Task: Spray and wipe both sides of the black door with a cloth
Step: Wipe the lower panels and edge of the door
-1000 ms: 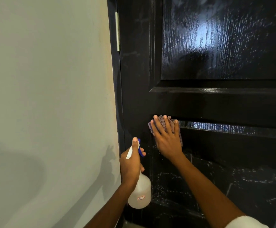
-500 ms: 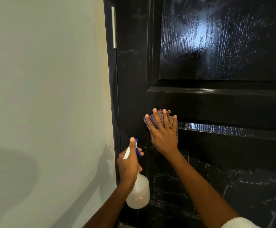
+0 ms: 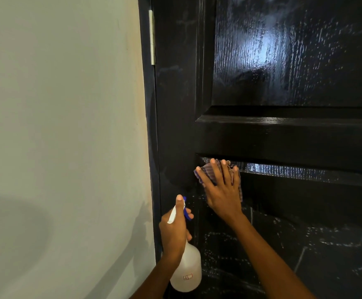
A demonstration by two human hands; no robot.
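Note:
The glossy black panelled door [image 3: 283, 137] fills the right side of the view, with wet streaks and droplets on its upper and lower panels. My right hand [image 3: 221, 190] lies flat with straight fingers on a checked purple cloth [image 3: 203, 172], pressing it against the top left corner of the lower panel. My left hand [image 3: 175, 231] grips the neck of a translucent white spray bottle [image 3: 187, 270] with a blue and white trigger head, held just left of and below the cloth, close to the door.
A pale wall [image 3: 63, 147] takes up the left half. The dark door frame [image 3: 152, 147] runs down beside it, with a metal hinge [image 3: 152, 37] near the top.
My right hand and the cloth have slid slightly up and to the left along the lower panel's top edge. The left hand with the bottle has stayed at about the same place.

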